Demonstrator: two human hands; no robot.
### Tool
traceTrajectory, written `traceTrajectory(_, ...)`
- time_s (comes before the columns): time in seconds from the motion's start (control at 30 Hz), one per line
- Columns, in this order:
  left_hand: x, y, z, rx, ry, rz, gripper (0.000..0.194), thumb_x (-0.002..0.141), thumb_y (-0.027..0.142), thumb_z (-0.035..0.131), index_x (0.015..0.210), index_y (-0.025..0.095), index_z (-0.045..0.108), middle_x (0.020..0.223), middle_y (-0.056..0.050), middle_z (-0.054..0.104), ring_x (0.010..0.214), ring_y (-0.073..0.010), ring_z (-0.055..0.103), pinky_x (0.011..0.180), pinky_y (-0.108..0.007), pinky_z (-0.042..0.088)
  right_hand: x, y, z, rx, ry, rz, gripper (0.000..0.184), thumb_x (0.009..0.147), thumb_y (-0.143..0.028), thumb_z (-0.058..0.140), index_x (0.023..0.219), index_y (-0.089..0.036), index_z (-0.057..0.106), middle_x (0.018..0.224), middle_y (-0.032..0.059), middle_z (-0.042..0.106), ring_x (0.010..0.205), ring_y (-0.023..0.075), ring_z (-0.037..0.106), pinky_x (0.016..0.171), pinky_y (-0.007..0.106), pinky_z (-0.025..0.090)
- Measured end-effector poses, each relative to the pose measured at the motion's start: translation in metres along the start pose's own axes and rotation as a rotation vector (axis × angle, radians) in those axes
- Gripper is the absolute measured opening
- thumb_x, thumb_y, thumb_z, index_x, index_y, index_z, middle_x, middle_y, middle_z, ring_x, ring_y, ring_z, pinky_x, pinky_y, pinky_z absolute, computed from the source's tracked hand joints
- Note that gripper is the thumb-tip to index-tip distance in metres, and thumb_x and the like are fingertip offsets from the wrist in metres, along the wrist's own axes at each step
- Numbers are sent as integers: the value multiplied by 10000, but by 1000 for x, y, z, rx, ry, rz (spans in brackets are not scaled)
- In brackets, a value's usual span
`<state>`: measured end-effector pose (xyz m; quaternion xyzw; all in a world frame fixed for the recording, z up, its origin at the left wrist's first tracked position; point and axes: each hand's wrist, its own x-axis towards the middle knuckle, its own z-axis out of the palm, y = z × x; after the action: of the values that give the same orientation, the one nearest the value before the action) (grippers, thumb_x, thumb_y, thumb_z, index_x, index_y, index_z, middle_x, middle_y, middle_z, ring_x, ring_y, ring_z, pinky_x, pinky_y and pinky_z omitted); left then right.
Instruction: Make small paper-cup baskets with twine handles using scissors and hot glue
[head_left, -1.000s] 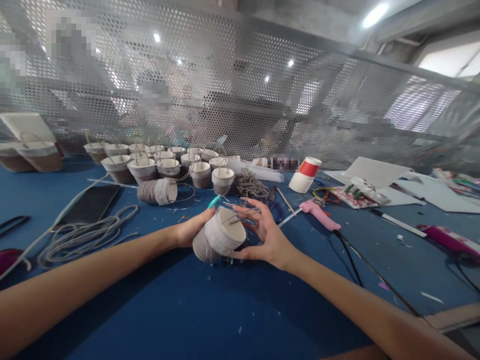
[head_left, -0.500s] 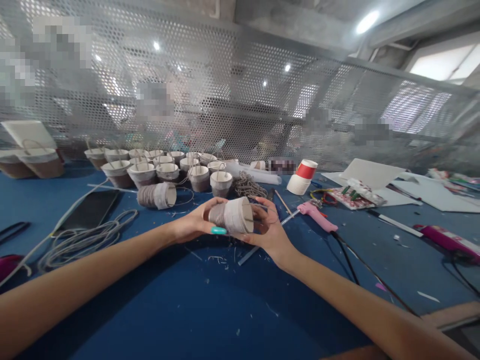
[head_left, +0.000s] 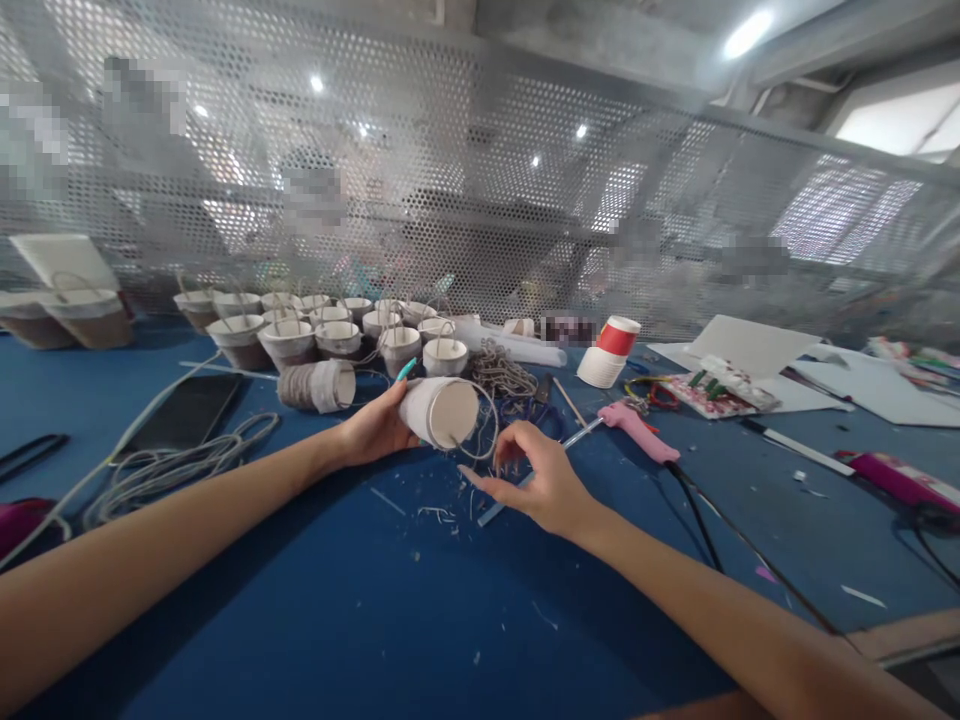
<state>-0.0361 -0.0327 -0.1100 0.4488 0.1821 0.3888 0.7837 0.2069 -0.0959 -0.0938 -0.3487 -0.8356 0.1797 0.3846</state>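
My left hand [head_left: 380, 422] is wrapped around a paper cup [head_left: 454, 412] covered in pale cloth and tips it sideways, its open mouth toward the right. A thin cord handle [head_left: 496, 418] loops out from the cup's rim. Just right of that loop is my right hand [head_left: 541, 478], thumb and fingers apart with nothing held between them; whether a fingertip brushes the loop I cannot tell. Another wrapped cup [head_left: 316, 386] lies on its side behind my left wrist. A pink glue gun [head_left: 637, 432] rests to the right, its nozzle pointing at my right hand.
Several wrapped cups with handles [head_left: 339, 336] stand in rows at the back. Coiled cord [head_left: 187, 458] and a black phone [head_left: 180, 415] lie left. A tangle of brown cord [head_left: 499, 370], stacked paper cups [head_left: 602, 366] and white sheets [head_left: 862, 392] lie toward the back right. A perforated metal screen [head_left: 465, 180] stands behind.
The cup has turned so its mouth faces me more, and its handle loop now shows. My right hand has let go of the cup and moved slightly away.
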Motion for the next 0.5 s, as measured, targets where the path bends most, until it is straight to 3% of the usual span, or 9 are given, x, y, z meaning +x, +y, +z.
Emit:
traceTrajectory(0.2,1,2,1,-4,4,-35,477,810,569,467,1105,207,569,982,-65,653,909,-207,583,795,-319,457,3,-7,2,-58,-15,-194,193,833,-378,541,810,-191,500,736,19,523,687,134,489,644,277,421)
traceTrajectory(0.3,1,2,-1,29,18,-39,485,812,563,466,1138,214,547,1047,-67,631,964,-217,563,812,-318,450,3,-10,3,-66,-33,-197,235,805,-407,577,852,-186,509,748,21,532,676,132,500,637,269,426)
traceTrajectory(0.5,-1,6,7,104,-1,-47,498,836,522,453,1280,295,441,1282,-36,499,1104,-246,487,841,-348,448,2,-13,6,-119,-23,-190,168,903,-300,433,802,-183,499,700,11,508,638,115,472,616,252,399)
